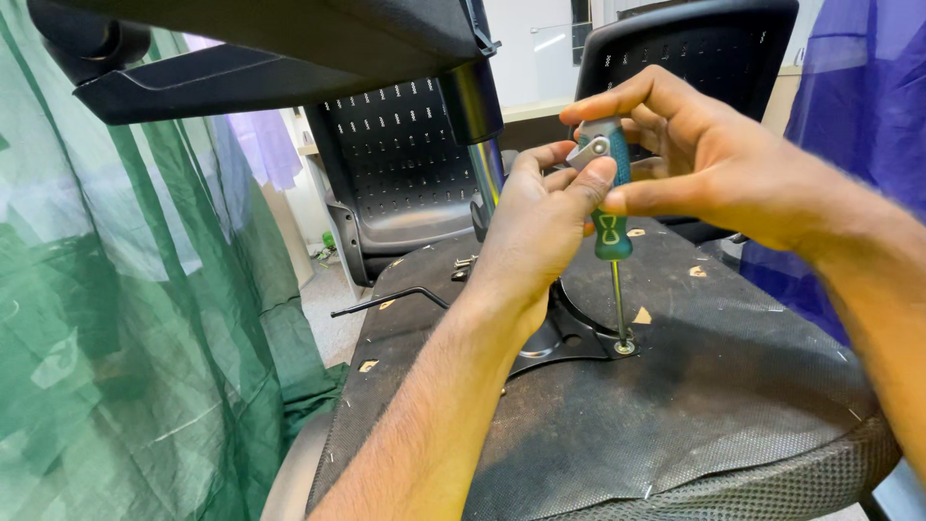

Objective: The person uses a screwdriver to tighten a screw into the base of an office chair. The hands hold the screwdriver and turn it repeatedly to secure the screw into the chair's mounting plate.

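- Head view: the left hand [540, 227] and the right hand [709, 159] meet on the green-handled screwdriver with a thin steel shaft [612, 217]; the left fingers [590, 178] are clamped on the top of the handle, the right fingers are closed round its upper part.
- The screwdriver stands upright, its tip in a small silver screw [625, 345] at the corner of a black metal mounting plate [569, 338].
- The plate lies on the black mesh underside of an upturned chair seat [714, 415], whose near edge curves across the bottom right; free room lies right of the screw.
- A bent black hex key [391, 299] lies near the seat's left edge, well apart from the hands.
- A chrome and black gas column [477, 135] rises just behind the left hand, crowding that side.
- Green netting fabric [125, 318] closes off the left.
- The left wrist hides most of the plate; the chair base [260, 58] is cut off at the top.
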